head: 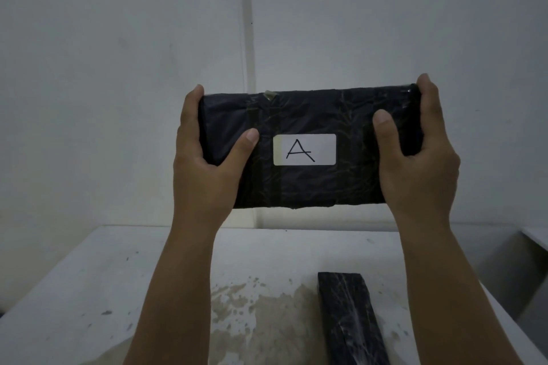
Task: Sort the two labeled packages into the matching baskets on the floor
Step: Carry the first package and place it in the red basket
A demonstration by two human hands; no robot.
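Observation:
I hold a black plastic-wrapped package (308, 187) up in front of me, above the table. A white label (304, 149) on its face reads "A". My left hand (204, 169) grips its left end, thumb on the front. My right hand (415, 157) grips its right end the same way. A second black wrapped package (350, 320) lies on the table at the lower right, between my forearms; no label shows on it. No basket is in view.
The white table (89, 290) is stained brown near its middle. A pale wall (118, 68) stands close behind it. At the right edge a second white surface (536, 238) shows beyond a gap.

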